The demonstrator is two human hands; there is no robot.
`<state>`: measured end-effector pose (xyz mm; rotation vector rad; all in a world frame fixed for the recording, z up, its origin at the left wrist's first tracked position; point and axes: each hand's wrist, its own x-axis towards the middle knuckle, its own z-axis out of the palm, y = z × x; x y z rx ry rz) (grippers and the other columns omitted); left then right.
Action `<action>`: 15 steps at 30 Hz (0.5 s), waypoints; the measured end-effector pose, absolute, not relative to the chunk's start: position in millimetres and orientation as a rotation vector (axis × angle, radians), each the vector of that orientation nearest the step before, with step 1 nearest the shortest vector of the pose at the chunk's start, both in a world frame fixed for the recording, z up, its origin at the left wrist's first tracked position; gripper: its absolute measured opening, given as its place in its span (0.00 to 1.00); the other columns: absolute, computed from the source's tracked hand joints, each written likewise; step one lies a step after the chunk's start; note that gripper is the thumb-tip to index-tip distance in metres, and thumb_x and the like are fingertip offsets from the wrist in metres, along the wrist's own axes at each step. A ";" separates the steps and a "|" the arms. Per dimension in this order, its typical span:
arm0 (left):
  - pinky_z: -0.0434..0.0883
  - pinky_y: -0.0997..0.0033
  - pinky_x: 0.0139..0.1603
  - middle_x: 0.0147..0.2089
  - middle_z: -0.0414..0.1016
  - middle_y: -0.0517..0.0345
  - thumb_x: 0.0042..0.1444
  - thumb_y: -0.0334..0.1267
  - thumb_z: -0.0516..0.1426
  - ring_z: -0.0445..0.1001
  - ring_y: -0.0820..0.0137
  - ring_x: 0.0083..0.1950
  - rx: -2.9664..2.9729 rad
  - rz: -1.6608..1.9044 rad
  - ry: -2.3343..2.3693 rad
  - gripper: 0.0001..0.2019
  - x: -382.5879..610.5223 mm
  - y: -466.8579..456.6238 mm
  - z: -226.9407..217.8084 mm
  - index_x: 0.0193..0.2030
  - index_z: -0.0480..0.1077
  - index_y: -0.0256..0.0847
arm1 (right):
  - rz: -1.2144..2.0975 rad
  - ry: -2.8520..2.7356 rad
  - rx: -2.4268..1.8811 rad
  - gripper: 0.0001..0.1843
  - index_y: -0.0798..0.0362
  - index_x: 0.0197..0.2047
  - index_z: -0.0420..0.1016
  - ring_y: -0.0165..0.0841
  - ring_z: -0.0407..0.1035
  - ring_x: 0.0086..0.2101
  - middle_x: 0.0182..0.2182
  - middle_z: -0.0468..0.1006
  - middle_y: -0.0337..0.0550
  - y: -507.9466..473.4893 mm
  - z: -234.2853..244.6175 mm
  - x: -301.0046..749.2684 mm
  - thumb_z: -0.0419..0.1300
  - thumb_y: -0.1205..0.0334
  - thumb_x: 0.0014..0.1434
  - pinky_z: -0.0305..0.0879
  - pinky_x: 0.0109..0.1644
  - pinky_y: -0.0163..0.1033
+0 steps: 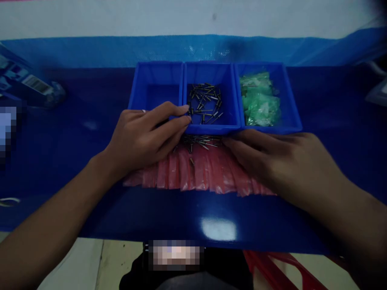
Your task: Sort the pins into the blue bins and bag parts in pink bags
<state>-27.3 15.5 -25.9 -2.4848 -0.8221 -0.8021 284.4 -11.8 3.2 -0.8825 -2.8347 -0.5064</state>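
My left hand (146, 135) reaches over the front left corner of the middle blue bin (211, 129). Its fingers are stretched out and slightly apart, with the tips at the rim; the thumb is hidden. Dark pop rivets (205, 98) lie scattered inside that bin. In front of it, a small pile of rivets (201, 141) rests on a row of pink plastic bags (201, 173). Beside this pile are the fingertips of my right hand (275, 157). Its fingers are pressed together, and what they hold, if anything, is hidden.
The left blue bin (159, 90) shows a bare floor. Green plastic packets (261, 102) fill part of the right blue bin (290, 104). A blue printed carton (28, 80) stands at the far left of the blue table (136, 213). Below the front edge is a red plastic stool (281, 266).
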 end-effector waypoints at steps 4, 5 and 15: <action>0.75 0.73 0.33 0.59 0.85 0.58 0.74 0.36 0.61 0.87 0.72 0.46 -2.479 -0.792 -0.839 0.09 -27.9 15.6 -26.1 0.58 0.75 0.45 | -0.452 -2.776 -0.882 0.16 0.56 0.59 0.79 0.37 0.80 0.34 0.46 0.86 0.43 -14.2 -2.3 278.3 0.57 0.72 0.72 0.69 0.27 0.44; 0.75 0.73 0.33 0.59 0.85 0.58 0.74 0.36 0.61 0.87 0.71 0.46 -2.480 -0.797 -0.834 0.09 -28.0 15.8 -26.4 0.58 0.76 0.44 | -0.362 -2.736 -0.883 0.14 0.56 0.58 0.80 0.36 0.81 0.35 0.46 0.86 0.42 -13.9 -2.3 277.8 0.58 0.70 0.73 0.70 0.28 0.44; 0.72 0.74 0.31 0.59 0.85 0.54 0.73 0.34 0.61 0.87 0.69 0.45 -2.505 -0.792 -0.793 0.11 -29.1 17.4 -26.6 0.59 0.75 0.41 | 0.499 -1.879 -1.055 0.03 0.46 0.44 0.86 0.29 0.79 0.37 0.36 0.85 0.36 -18.3 1.6 255.4 0.72 0.62 0.66 0.77 0.37 0.39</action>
